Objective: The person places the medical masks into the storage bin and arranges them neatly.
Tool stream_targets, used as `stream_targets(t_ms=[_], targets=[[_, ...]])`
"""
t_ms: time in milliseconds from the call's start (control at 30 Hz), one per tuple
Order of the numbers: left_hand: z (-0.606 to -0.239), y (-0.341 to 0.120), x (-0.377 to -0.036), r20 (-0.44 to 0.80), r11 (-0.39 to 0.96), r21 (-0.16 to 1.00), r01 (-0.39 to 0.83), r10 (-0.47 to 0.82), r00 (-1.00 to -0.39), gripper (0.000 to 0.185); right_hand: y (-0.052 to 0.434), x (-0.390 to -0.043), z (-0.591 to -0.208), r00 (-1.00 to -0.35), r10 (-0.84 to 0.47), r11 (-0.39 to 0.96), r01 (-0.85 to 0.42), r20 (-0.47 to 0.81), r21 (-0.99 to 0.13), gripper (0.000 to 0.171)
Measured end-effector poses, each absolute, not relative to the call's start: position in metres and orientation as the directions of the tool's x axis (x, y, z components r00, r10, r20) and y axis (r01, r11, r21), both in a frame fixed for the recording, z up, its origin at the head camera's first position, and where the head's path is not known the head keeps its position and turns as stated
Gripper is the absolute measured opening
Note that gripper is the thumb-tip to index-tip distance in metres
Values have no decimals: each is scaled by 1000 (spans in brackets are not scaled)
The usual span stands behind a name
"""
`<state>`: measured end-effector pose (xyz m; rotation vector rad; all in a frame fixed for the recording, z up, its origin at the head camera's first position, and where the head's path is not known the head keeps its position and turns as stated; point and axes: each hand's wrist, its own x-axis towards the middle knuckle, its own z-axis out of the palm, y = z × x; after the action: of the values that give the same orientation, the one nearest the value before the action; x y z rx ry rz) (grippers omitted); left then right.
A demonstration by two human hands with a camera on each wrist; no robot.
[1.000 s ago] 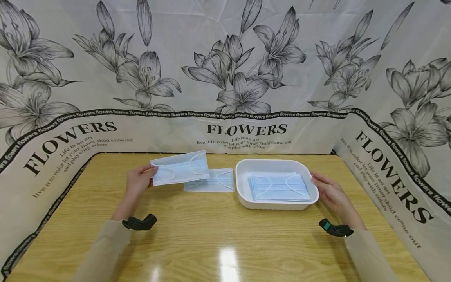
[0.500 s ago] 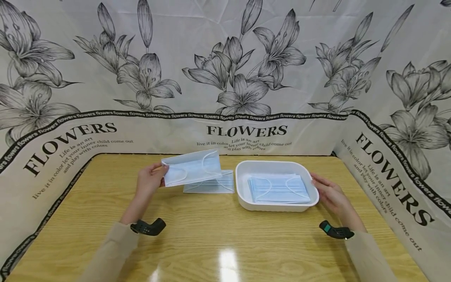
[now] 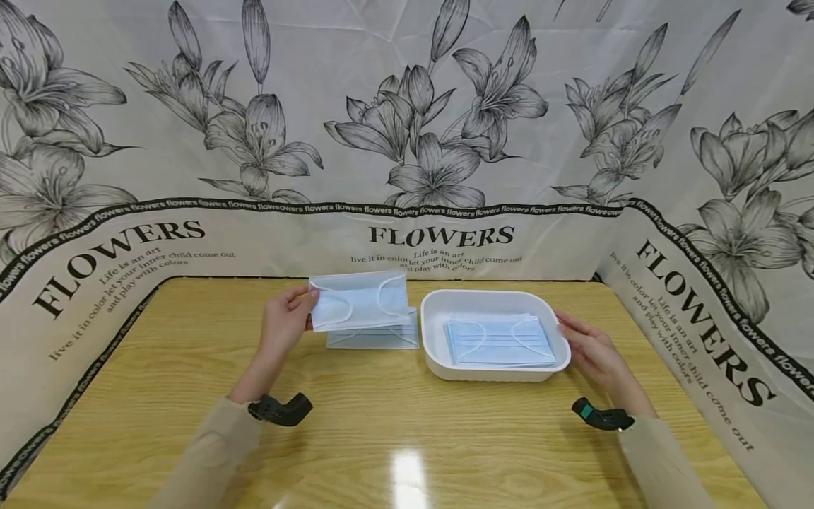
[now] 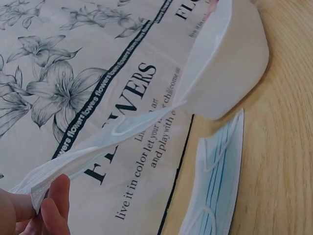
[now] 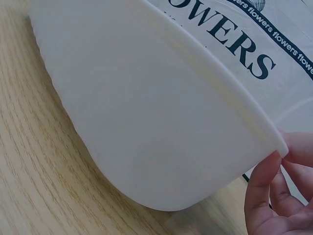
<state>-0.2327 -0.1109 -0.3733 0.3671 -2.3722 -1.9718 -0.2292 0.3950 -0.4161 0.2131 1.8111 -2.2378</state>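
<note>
"FLOWERS" backdrop (image 3: 441, 235) behind held mask (image 3: 360, 301)

One white tray (image 3: 432, 346) right of centre; two loose face masks left of it, one lifted mask (image 3: 359, 300) and one flat mask (image 3: 372, 339) on the table; one stack of masks (image 3: 499, 339) inside the tray, its number untellable; two hands.

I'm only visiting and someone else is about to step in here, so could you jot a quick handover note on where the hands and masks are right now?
Left hand: pinches one face mask by its end, held in the air above the table mask.
Right hand: fingers rest on the white tray at its right rim.
Done: a stack of masks lies in the tray.
Left: the held mask, and one table mask lying flat left of the tray, are outside it.
</note>
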Motion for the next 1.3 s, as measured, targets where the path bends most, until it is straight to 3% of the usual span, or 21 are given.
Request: stream_targets(t_ms=[367, 600, 833, 1100, 1300], targets=[[-359, -93, -235, -61, 144, 986, -89, -193, -979, 37, 391, -229, -416, -952, -90, -191, 304, -291, -934, 28], [-350, -79, -240, -51, 131, 989, -74, -174, -983, 36, 391, -231, -416, -949, -76, -150, 313, -305, -938, 42], [-343, -62, -243, -44, 79, 995, -58, -162, -986, 32, 393, -231, -418, -953, -86, -178, 302, -291, -936, 28], [-345, -40, -244, -60, 59, 996, -67, -101, -993, 34, 397, -232, -420, -952, -78, -163, 305, -296, -938, 40], [-348, -26, -246, -67, 32, 997, -69, -66, -996, 32, 398, -233, -420, -949, -77, -169, 315, -306, -934, 32]])
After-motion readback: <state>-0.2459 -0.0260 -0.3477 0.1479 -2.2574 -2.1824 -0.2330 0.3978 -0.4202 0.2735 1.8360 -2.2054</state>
